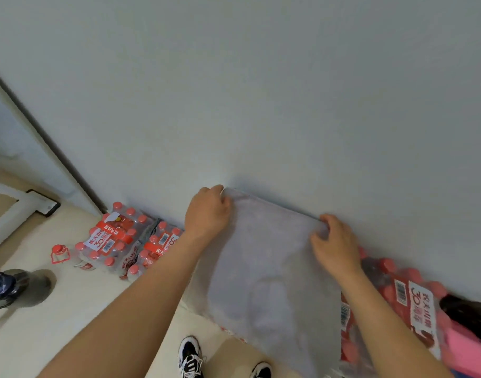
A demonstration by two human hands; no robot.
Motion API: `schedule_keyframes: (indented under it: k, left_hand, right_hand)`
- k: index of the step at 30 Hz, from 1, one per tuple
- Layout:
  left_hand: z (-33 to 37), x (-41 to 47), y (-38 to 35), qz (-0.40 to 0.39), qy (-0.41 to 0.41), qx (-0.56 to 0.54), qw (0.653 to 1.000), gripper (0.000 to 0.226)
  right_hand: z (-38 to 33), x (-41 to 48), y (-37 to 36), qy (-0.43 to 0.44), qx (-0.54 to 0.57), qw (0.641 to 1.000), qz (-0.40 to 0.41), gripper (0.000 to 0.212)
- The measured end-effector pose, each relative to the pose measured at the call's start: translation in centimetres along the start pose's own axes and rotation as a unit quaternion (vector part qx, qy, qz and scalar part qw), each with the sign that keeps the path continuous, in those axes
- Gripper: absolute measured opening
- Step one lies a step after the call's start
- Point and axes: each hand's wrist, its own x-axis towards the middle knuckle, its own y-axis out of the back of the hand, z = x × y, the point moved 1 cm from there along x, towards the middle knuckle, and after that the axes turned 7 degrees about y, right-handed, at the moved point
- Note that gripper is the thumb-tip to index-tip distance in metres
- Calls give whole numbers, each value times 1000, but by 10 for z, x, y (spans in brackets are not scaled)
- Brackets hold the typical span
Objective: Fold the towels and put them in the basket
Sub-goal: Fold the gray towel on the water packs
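Observation:
A pale grey towel (272, 268) hangs spread in the air in front of me, its top edge stretched between my two hands. My left hand (206, 211) pinches the top left corner. My right hand (334, 244) pinches the top right corner. The cloth falls down toward my feet and hides what lies behind it. No basket shows in this view.
Shrink-wrapped packs of red-capped water bottles (116, 238) stand along the white wall (261, 91), with more packs (408, 301) at the right. A dark flask (4, 287) stands on the beige floor at left. My sneakers (191, 356) show at the bottom. A person in pink (471, 347) is at far right.

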Motion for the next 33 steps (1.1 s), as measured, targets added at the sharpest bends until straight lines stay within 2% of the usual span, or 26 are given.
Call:
schedule_keyframes:
  k: [2, 4, 6, 10, 15, 17, 20, 25, 29, 31, 33]
  left_hand:
    - [7, 14, -2, -20, -1, 4, 1000, 20]
    - [12, 18, 0, -22, 0, -3, 1000, 29]
    - [16, 19, 4, -21, -9, -5, 1000, 27]
    - [23, 16, 7, -1, -59, 38, 998, 16]
    - [22, 8, 9, 13, -79, -17, 997, 13]
    - [21, 6, 11, -3, -103, -11, 995, 16]
    - [20, 8, 15, -22, -167, 38, 985, 21]
    - [20, 16, 16, -59, -210, 75, 973, 25]
    - [22, 19, 20, -84, -248, 128, 957, 26]
    - [21, 23, 22, -97, -236, 133, 958, 25]
    - [21, 28, 24, -117, -207, 125, 963, 23]
  right_hand:
    - [12, 2, 3, -12, 0, 1000, -13, 48]
    - [18, 4, 5, -25, 5, 999, -20, 45]
    - [20, 5, 5, -37, 12, 999, -21, 41]
    - [18, 2, 2, -63, 21, 997, 36, 33]
    - [18, 0, -2, -54, 160, 982, 87, 36]
    - [23, 1, 2, -38, 192, 979, 62, 42]
    - [27, -1, 12, 0, 183, 983, -4, 49]
    - [28, 6, 29, 45, 135, 990, -20, 35]
    - [29, 7, 37, 83, 78, 992, -59, 50]
    - [29, 6, 38, 93, 74, 990, -74, 52]
    - [30, 7, 41, 101, 79, 989, -74, 44]
